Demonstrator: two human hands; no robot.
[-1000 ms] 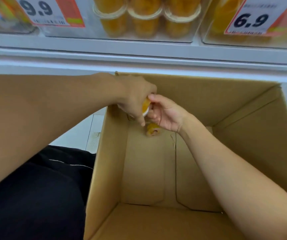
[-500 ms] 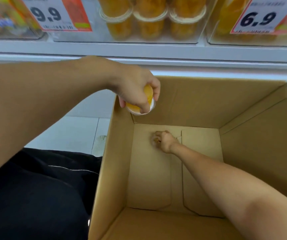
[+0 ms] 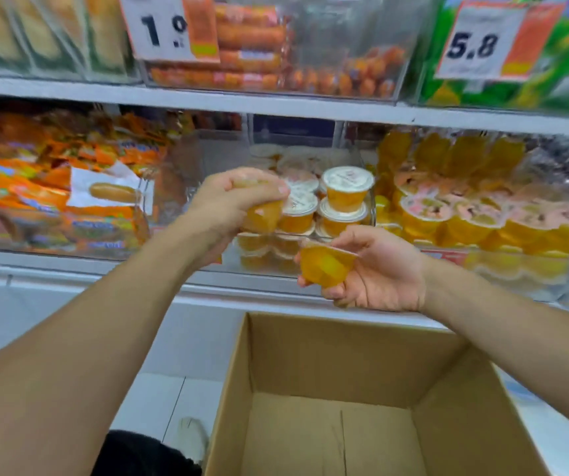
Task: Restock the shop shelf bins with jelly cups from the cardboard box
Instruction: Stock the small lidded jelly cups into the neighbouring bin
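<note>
The one camera sits on the person's head, looking forward and a bit down, very close to both arms, with the shop shelf [image 3: 276, 104] just ahead and the cardboard box [image 3: 327, 365] right below

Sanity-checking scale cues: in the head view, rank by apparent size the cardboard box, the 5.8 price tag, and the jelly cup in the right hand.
1. Brown cardboard box
2. White-and-orange 5.8 price tag
3. Orange jelly cup in right hand
</note>
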